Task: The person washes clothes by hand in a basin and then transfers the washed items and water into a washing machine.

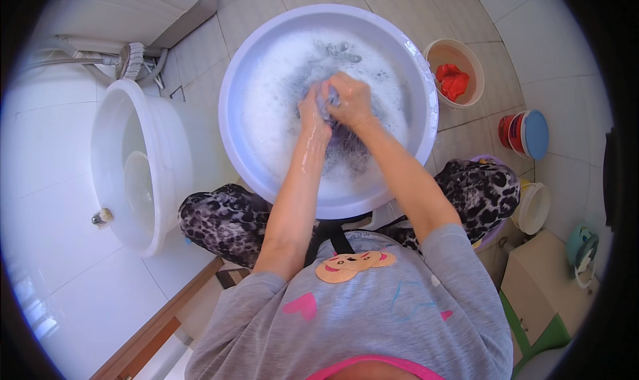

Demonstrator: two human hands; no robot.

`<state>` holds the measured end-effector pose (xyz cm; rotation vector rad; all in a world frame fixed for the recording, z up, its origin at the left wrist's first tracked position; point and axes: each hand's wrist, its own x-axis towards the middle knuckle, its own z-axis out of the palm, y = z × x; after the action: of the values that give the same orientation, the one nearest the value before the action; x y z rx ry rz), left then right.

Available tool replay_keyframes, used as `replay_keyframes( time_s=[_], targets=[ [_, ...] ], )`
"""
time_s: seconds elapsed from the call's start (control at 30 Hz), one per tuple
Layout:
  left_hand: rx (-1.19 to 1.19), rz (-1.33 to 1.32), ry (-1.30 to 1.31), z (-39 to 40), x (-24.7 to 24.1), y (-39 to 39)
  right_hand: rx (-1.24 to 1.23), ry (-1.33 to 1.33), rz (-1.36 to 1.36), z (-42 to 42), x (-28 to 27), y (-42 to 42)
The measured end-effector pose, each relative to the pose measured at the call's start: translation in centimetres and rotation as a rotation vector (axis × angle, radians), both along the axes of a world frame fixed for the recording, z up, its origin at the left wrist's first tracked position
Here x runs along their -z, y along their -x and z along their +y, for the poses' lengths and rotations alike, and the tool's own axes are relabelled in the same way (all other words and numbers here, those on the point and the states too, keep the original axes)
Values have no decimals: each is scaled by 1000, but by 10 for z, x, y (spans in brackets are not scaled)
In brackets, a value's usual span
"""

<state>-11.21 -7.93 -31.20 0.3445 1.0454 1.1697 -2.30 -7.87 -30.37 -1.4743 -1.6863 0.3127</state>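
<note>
A large pale lavender plastic basin full of soapy, foamy water stands in front of me. Over its middle my left hand and my right hand are close together, both closed on a wet light bluish-purple cloth. Part of the cloth shows between my fingers; its lower part hangs towards the suds and is partly hidden by my wrists. Both forearms are wet, and white foam spreads over the water around them.
A large translucent tub stands at the left, below a shower head. To the right are a bucket holding a red cloth, a blue-lidded container and a cream-coloured bucket. My knees flank the basin.
</note>
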Motion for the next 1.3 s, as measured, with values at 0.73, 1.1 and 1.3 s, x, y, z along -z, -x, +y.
replay_keyframes(
  time_s=[0.73, 1.1, 1.3],
  targets=[
    [205, -270, -89, 5, -17, 6, -175, -97, 307, -50, -42, 25],
    [77, 198, 41, 2, -13, -5, 143, -90, 95, -13, 6, 5],
    [305, 415, -540, 31, -70, 15, 11, 342, 284, -2, -3, -76]
  ],
)
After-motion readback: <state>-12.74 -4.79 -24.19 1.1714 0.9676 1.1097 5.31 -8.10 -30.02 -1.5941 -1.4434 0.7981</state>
